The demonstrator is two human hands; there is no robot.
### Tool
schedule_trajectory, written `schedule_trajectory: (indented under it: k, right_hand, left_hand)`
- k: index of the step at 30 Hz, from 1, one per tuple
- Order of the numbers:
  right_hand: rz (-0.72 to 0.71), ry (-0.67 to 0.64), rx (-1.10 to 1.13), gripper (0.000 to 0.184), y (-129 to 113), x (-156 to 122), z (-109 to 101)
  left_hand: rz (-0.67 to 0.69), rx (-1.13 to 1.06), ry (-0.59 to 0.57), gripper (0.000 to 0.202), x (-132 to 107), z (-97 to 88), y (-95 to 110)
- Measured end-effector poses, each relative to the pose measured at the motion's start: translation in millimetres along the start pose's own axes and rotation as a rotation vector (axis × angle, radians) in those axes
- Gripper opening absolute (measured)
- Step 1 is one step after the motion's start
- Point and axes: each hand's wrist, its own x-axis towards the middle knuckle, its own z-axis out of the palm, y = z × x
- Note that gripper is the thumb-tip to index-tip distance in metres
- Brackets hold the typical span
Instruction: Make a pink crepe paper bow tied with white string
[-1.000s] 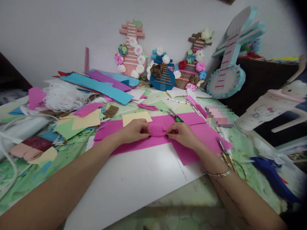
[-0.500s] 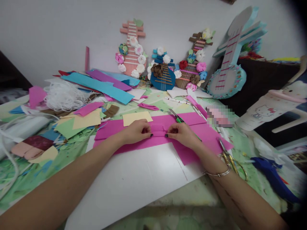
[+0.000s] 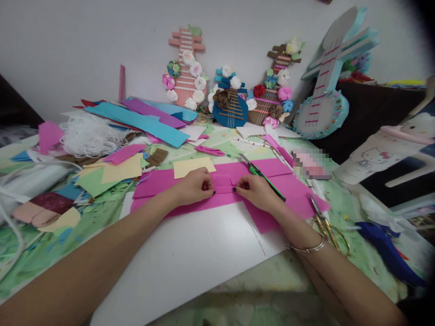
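Note:
A small piece of pink paper (image 3: 223, 182) with a creased lower edge lies between my two hands, on top of a larger magenta paper sheet (image 3: 163, 183). My left hand (image 3: 199, 186) pinches its left end, fingers curled in. At the right end my right hand (image 3: 253, 189) pinches it too. Just behind my right hand is a green and black utility knife (image 3: 263, 174), its blade out and pointing up and left. A cream paper rectangle (image 3: 193, 167) rests on the magenta sheet by my left hand. Beneath everything is a white board (image 3: 183, 262).
Gold-handled scissors (image 3: 328, 226) and a blue glue gun (image 3: 387, 251) lie to the right, near a white tumbler (image 3: 365, 156). Paper scraps (image 3: 105, 174) and a heap of white string (image 3: 91, 138) cover the left. Flower-decorated paper instruments (image 3: 233, 102) stand along the wall.
My right hand has shifted very slightly left, and more of the utility knife's green handle shows behind it. Both hands keep their pinch on the pink paper.

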Motion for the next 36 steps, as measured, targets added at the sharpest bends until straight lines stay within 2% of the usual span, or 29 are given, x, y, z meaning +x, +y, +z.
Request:
schedule_trajectory:
  k: [11,18,26,29,31,36]
  right_hand:
    - [-0.017,0.005,-0.069,0.015,0,-1,1]
    - [-0.014,0.001,-0.051,0.013,0,-1,3]
    - [-0.001,-0.004,-0.064,0.015,-3,-1,2]
    - [-0.01,0.01,-0.052,0.01,-3,-2,3]
    - [-0.078,0.041,-0.042,0.005,-3,-3,3]
    - [-0.41,0.046,-0.033,0.03,-1,-3,6]
  left_hand:
    - [-0.015,0.02,0.042,0.016,0,2.5,2]
    - [-0.043,0.051,0.06,0.012,1,7.6,5]
    - [-0.032,0.065,0.08,0.01,1,10.7,1]
    - [-0.006,0.06,0.072,0.007,0,9.6,2]
    - [0.035,0.041,0.063,0.008,0,8.0,4]
    - [0.15,0.03,0.03,0.018,-3,3.7,3]
